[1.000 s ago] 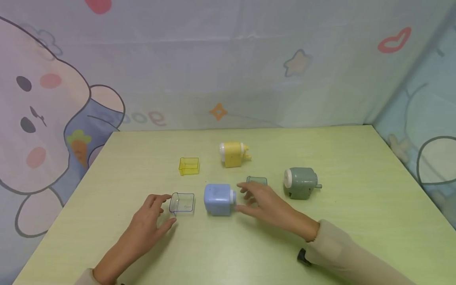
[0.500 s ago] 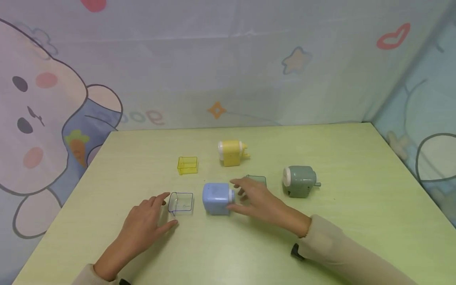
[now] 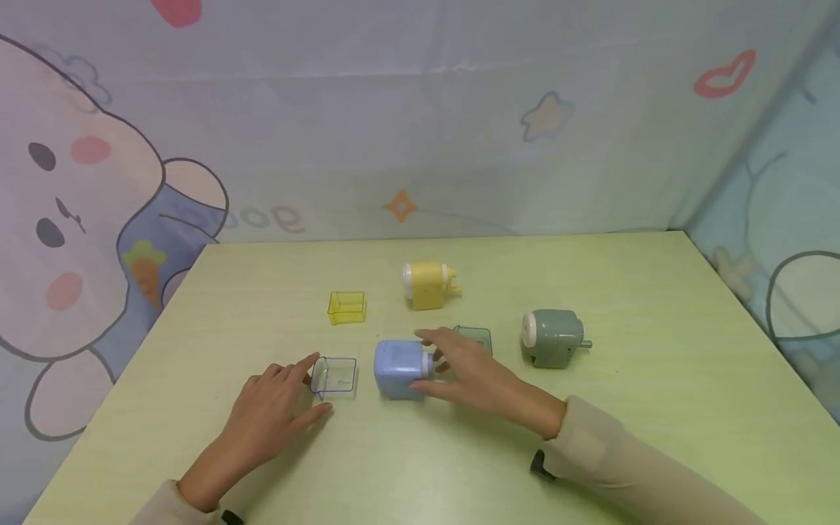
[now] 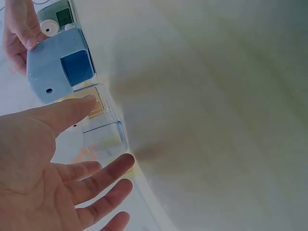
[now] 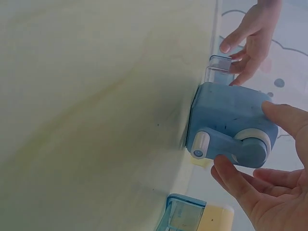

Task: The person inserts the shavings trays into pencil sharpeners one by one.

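Looks like the reaching step imo: right grip [image 3: 462,368] spread at the blue sharpener [image 3: 397,368], left grip [image 3: 267,410] spread by the clear tray [image 3: 340,373], so next gently close both.

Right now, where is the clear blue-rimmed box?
In the head view, the clear blue-rimmed box sits left of centre on the table, between the left hand and the blue sharpener.

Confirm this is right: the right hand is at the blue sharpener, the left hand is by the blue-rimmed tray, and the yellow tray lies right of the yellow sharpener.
Not quite: in the head view, the yellow tray lies left of the yellow sharpener, not right. The right hand is at the blue sharpener and the left hand is by the blue-rimmed tray.
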`<state>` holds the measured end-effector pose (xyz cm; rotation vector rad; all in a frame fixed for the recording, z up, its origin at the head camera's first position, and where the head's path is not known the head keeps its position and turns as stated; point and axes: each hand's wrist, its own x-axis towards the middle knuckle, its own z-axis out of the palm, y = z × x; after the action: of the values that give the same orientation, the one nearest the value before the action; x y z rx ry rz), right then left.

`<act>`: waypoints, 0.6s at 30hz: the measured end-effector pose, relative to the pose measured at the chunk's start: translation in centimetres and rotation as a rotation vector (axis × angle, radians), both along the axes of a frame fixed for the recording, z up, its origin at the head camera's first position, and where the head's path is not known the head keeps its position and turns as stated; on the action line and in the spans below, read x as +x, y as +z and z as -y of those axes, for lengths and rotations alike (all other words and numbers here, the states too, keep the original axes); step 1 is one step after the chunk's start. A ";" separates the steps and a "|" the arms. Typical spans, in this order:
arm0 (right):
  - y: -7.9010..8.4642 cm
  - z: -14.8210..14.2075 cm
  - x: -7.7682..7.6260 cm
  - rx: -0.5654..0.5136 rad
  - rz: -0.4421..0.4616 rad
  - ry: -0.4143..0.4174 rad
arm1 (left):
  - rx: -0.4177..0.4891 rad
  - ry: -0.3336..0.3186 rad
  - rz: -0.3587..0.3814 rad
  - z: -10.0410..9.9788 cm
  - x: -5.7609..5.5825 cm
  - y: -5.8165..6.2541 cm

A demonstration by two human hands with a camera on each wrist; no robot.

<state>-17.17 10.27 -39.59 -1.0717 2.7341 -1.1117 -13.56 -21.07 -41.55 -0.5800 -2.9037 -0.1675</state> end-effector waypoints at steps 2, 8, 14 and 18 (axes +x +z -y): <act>0.0 0.0 0.0 -0.001 -0.009 0.005 | -0.004 -0.004 -0.003 0.0 -0.1 0.0; 0.1 0.3 0.1 -0.031 -0.026 0.030 | -0.005 -0.013 -0.023 0.0 -0.1 -0.1; 0.1 0.5 0.0 -0.036 -0.030 0.042 | -0.019 -0.024 -0.050 -0.2 -0.2 0.1; 0.0 0.5 -0.1 -0.037 -0.028 0.041 | -0.021 -0.026 -0.061 -0.3 -0.3 0.2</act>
<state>-17.24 9.74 -39.55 -1.1509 2.7104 -1.1546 -13.88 -20.79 -41.32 -0.6148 -2.8429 -0.1211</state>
